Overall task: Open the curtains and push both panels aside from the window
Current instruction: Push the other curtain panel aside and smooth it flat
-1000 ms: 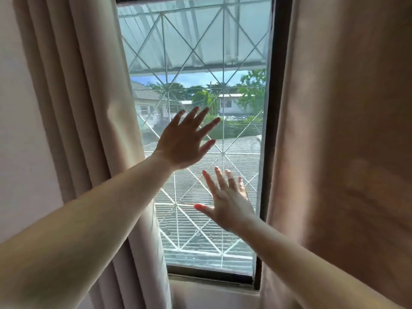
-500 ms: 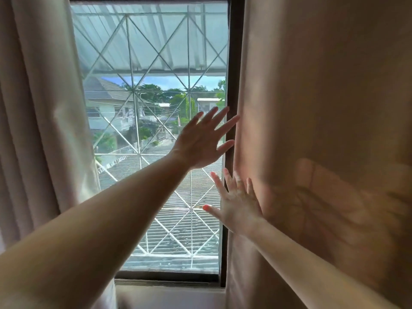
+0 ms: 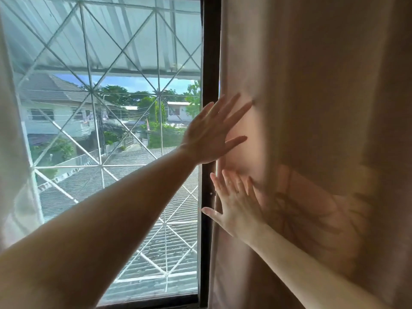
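Both hands are raised against the inner edge of the right curtain panel (image 3: 312, 130), which hangs over the right half of the view and covers the dark window frame (image 3: 210, 63) only partly.

Left hand (image 3: 208, 139): arm extended across the glass from lower left, palm toward the fabric, fingers spread and straight. The fingertips and thumb lie on the panel edge, where the cloth is dented inward into a shallow fold. Nothing is gripped; contact is flat.

Right hand (image 3: 237, 208): positioned below the left hand, just beside the frame, palm flat on the fabric, fingers (image 3: 229, 181) splayed and pointing upward, thumb held out to the left over the frame. No pinch is formed.

The left curtain panel (image 3: 13, 152) appears as a pale strip along the left border of the view (its full extent is cut off by the picture edge). Between the two panels the window (image 3: 111, 130) is uncovered, showing a white diamond-pattern grille (image 3: 89, 94) and, beyond it, an awning, rooftops, houses and trees. A branching shadow falls on the lower part of the right panel.
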Demonstrator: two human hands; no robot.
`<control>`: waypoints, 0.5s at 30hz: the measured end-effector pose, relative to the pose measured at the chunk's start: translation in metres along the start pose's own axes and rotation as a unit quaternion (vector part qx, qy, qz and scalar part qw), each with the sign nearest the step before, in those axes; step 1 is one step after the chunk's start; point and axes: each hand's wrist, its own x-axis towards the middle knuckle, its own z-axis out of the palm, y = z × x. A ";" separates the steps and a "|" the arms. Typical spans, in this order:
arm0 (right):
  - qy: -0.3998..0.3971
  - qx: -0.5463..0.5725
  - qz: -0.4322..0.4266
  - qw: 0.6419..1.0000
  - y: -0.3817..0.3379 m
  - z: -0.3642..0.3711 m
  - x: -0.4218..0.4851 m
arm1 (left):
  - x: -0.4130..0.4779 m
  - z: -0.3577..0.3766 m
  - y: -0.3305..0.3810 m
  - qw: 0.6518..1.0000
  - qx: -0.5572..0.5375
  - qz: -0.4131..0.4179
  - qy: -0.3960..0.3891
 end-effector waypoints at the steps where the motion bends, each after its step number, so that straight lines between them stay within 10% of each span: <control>1: 0.003 -0.004 0.001 1.000 0.003 0.000 0.002 | 0.006 0.004 0.001 1.000 0.000 0.007 0.009; 15: 0.025 -0.031 0.045 0.998 0.039 0.005 0.010 | 0.063 0.047 0.011 0.995 -0.057 0.060 0.052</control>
